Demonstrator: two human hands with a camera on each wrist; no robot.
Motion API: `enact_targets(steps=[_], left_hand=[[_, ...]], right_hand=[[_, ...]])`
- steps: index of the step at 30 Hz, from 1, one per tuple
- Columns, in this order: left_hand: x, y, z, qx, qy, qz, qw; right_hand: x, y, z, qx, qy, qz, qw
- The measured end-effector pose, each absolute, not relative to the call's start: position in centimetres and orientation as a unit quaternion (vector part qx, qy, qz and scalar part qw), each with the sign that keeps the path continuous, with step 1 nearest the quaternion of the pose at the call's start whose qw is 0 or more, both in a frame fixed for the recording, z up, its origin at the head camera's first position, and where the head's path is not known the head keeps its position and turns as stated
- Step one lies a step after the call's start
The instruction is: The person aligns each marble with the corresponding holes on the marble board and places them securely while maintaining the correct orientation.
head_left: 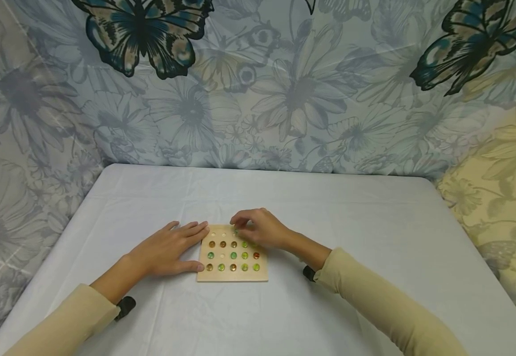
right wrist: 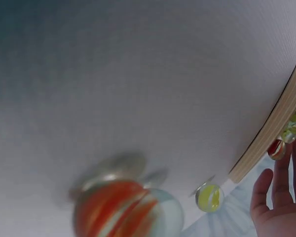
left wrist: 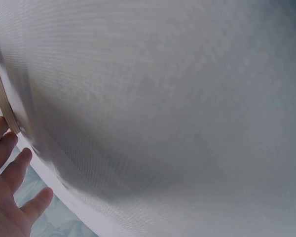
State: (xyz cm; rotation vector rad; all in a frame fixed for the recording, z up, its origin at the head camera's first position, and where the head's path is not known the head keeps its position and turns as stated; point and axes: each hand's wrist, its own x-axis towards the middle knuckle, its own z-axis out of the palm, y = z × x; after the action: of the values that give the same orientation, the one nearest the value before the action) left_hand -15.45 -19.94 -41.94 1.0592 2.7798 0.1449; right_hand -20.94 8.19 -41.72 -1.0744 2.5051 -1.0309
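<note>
A pale wooden board (head_left: 237, 276) lies flat on white cloth (head_left: 284, 193), glass marbles (head_left: 244, 267) filling its nearest row's 5 hollows.

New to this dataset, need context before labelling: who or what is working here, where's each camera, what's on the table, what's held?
No machine here: these are a person's two bare hands. The wide picture comes from a camera worn on the head; the other two come from cameras on the left and right wrists. On the white cloth lies a wooden board with rows of round hollows, many filled with glass marbles. The left hand rests on the board's left side; the right hand is at a green marble near the far edge, though I can't tell whether it's gripped. The right wrist view also shows loose marbles beside the board.
</note>
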Motion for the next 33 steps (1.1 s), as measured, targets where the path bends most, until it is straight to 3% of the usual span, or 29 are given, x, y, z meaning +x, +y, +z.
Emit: enact_targets(steps=[20,33], left_hand=[[-15.5,-20.0,-42.1,0.355,0.93,0.054,0.081],[-15.5,-20.0,-42.2,0.356,0.929,0.059,0.08]], right_hand=[[-20.9,7.5,-40.8,-0.367,0.867,-0.317,0.116],[-21.5,12.5,-39.3,-0.361,0.869,-0.324,0.098]])
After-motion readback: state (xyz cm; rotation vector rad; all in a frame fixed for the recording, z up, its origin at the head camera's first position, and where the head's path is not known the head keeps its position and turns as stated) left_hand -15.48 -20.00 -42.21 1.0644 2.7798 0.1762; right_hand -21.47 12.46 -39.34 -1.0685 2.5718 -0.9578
